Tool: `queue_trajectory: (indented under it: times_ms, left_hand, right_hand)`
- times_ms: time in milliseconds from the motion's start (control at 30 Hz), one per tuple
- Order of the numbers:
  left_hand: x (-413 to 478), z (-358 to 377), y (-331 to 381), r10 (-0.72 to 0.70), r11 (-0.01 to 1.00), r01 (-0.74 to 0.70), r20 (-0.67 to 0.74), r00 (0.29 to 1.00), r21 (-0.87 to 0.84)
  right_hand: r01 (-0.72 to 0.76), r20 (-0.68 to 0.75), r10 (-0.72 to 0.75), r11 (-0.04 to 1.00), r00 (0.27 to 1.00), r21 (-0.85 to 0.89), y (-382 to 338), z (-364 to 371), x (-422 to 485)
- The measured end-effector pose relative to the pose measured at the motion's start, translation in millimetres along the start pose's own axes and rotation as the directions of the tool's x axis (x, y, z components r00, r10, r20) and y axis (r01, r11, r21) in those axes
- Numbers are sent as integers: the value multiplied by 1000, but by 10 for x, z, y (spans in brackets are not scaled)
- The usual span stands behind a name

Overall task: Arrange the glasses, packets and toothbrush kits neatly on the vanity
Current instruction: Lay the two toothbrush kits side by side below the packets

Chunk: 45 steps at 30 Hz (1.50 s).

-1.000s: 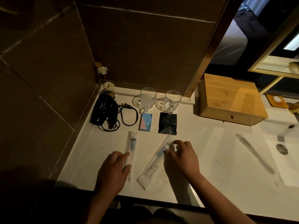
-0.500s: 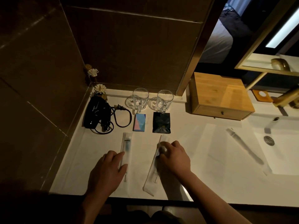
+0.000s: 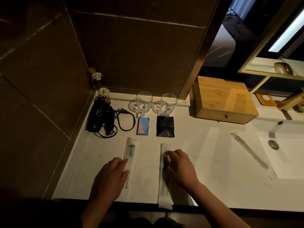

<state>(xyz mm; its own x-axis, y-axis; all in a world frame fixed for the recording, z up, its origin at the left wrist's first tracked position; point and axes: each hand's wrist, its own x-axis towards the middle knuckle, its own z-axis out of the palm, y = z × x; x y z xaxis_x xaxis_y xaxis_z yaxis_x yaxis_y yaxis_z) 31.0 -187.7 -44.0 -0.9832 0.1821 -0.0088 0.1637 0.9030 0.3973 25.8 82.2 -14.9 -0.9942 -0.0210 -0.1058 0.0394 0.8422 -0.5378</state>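
At lower centre of the frame, the left hand (image 3: 110, 176) is lying flat, fingers loose, on the left kit (image 3: 130, 155), while the right hand (image 3: 180, 167) is pressing flat on the right kit (image 3: 164, 181), gripping nothing. Both kits are lying parallel on the counter (image 3: 213, 170); above them, mid-frame, the blue packet (image 3: 143, 126) and black packet (image 3: 165, 128) are sitting just below two glasses (image 3: 144, 102).

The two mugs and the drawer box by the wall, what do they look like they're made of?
Mugs: clear glass, most likely; the counter shows through them and their rims glint. Clear plastic can't be excluded.
Drawer box: wood or bamboo, by its warm tan, striped, satin top, perhaps veneer. Its small knob looks like dark metal.
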Motion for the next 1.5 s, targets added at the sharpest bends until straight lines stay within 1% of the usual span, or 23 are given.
queue_trajectory:
  times_ms: [100,167,267,400,600,867,1000,1133,1333,1500]
  left_hand:
    - [7,-47,20,-62,998,62,-5,998,-23]
    - [24,-73,52,-104,994,105,11,994,-38]
    - [34,-85,102,-104,994,106,54,993,-35]
    - [56,-78,157,-81,996,82,50,995,-25]
    - [72,-95,201,-60,998,62,50,997,-31]
    - [120,-132,173,-51,997,57,90,995,-59]
    - [178,-133,172,-51,997,57,99,994,-59]
    - [227,-132,178,-51,996,60,131,990,-59]
    - [260,-125,185,-39,997,47,129,991,-61]
    - [267,-132,185,-27,997,36,121,992,-75]
  right_hand:
    - [-54,-89,55,998,995,10,-11,45,-1]
    - [-68,-115,66,998,991,-12,-52,99,26]
    - [-44,-86,39,998,996,-52,-143,168,74]
    - [-9,-64,5,998,998,-67,-181,207,94]
    - [-78,-58,74,994,996,-74,-181,184,117]
    - [-106,-93,100,993,991,-59,-213,164,81]
    - [-116,-64,110,988,992,-98,-220,175,-33]
    - [-155,-56,150,984,987,-85,-319,215,17]
    - [-206,-61,203,978,977,-38,-397,246,81]
    - [-259,-66,256,965,964,-47,-428,261,107]
